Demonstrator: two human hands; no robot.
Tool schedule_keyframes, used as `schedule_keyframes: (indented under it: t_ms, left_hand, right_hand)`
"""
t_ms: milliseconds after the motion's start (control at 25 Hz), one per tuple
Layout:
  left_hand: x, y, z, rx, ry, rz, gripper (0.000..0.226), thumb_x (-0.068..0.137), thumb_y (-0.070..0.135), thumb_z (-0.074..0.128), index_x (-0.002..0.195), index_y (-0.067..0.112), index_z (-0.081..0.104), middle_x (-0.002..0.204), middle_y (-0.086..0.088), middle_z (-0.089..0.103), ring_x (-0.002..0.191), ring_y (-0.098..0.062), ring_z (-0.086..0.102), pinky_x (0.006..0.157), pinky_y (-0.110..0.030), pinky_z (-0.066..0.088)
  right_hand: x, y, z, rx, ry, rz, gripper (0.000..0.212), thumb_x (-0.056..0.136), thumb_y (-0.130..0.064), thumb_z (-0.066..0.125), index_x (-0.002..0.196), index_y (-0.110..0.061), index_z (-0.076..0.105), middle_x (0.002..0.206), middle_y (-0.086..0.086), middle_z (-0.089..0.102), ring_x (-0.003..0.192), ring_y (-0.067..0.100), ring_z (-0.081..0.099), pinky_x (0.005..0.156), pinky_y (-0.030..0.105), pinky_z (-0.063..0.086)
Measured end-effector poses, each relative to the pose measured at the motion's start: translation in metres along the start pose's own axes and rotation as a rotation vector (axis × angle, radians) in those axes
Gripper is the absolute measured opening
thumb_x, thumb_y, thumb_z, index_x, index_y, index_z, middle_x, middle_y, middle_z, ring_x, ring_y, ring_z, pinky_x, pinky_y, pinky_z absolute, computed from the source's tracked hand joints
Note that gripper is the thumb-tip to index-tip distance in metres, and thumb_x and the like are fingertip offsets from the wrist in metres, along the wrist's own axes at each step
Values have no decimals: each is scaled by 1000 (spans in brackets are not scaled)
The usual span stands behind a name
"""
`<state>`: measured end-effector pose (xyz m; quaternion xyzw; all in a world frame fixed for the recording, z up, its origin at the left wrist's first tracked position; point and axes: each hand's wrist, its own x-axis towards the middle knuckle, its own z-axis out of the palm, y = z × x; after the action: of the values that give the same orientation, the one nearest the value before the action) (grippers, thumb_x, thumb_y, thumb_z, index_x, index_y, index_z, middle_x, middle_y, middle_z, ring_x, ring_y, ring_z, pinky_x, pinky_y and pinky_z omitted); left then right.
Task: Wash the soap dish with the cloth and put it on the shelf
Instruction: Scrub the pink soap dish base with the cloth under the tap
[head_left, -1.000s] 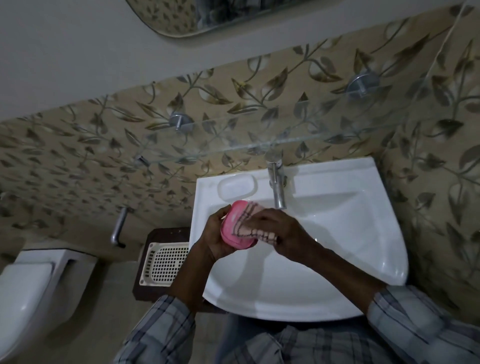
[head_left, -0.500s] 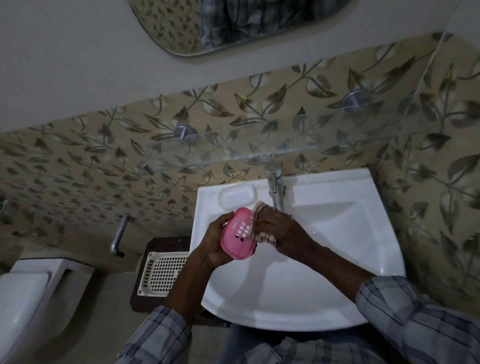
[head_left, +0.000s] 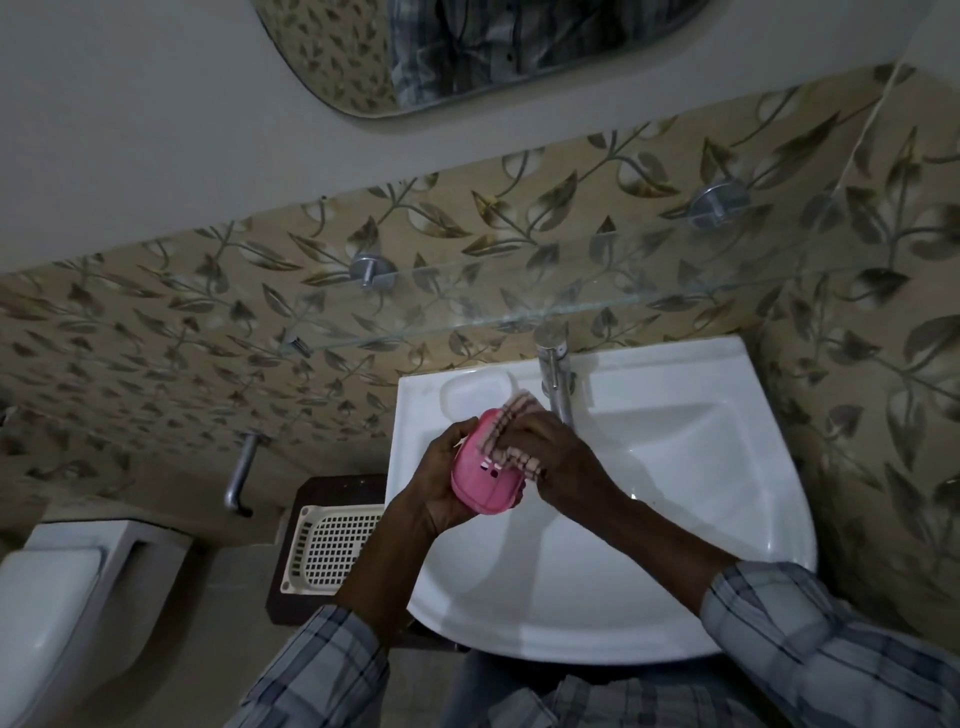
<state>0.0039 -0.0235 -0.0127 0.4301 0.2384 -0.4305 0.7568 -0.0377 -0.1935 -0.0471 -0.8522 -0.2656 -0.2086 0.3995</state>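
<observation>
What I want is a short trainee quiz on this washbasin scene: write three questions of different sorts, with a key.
1. True or false: the pink soap dish already rests on the glass shelf.
2. Which hand presses the cloth against the dish? A) left hand B) right hand C) neither
3. Fill in: both hands work above the white ____, in front of the tap.
Key: 1 false, the left hand holds it, off the shelf; 2 B; 3 basin.
</observation>
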Motion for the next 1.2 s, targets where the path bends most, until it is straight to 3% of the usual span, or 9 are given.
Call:
schedule_keyframes:
  t_ms: [40,160,320,440,600,720,880,1040,1200]
  left_hand:
    - [-1,-1,0,-7,16,8,45,89,44,58,107,6,75,106,-19,72,91,-33,68,86,-42,54]
    - [-4,-5,0,-33,16,20,45,88,40,57,110,4,70,104,-19,72,89,-32,69,85,-38,55]
    - [-13,-4,-3,-91,-8,-8,47,83,39,61,111,3,71,106,-23,69,90,-35,65,82,-41,54]
    - [-18,7,-11,-16,-37,-39,53,85,42,55,108,-1,74,104,-24,73,86,-37,71,79,-43,60]
    - [-20,25,-14,27,-34,-85,55,81,44,60,113,1,67,103,-24,69,85,-37,65,75,-42,59]
    - [-18,30,-20,59,-60,-113,56,84,45,55,113,0,70,104,-24,72,85,-38,71,75,-44,60]
    - [-18,31,-23,-15,-43,-111,55,80,44,60,114,2,65,101,-23,70,86,-37,65,72,-43,60]
    - [-20,39,-35,-2,-61,-119,57,83,45,56,114,-1,70,106,-24,71,88,-38,70,75,-43,61]
    - [-14,53,-36,16,-90,-133,55,82,46,58,111,0,69,101,-23,70,85,-36,68,73,-40,60]
  right_hand:
    - [3,-4,0,8,39,72,34,73,13,63,104,2,72,105,18,69,103,35,63,91,48,55]
    - [0,-14,4,-14,-67,-142,41,71,14,64,108,0,70,109,16,68,107,31,61,104,36,47]
    - [4,-8,-4,6,-30,111,41,70,19,67,108,2,72,110,20,71,108,35,64,95,50,53]
    - [-10,-10,2,4,-188,-199,41,74,14,67,112,-2,71,115,17,70,115,30,61,107,44,45]
    - [6,4,-6,-54,-88,-38,34,76,11,66,107,-1,73,110,15,72,110,32,64,103,51,47]
    - [2,-8,11,-121,-226,-262,44,75,12,61,114,-6,70,120,14,69,121,28,58,114,47,36]
    - [13,-9,10,-106,-23,85,33,78,7,65,108,-5,72,111,13,72,113,28,61,100,49,49]
    - [7,-36,32,-84,-184,-134,48,70,10,60,113,-10,66,114,10,69,112,28,59,104,39,45]
    - [27,-25,24,-111,-39,83,44,64,16,68,103,-3,73,106,13,71,105,30,62,96,44,52]
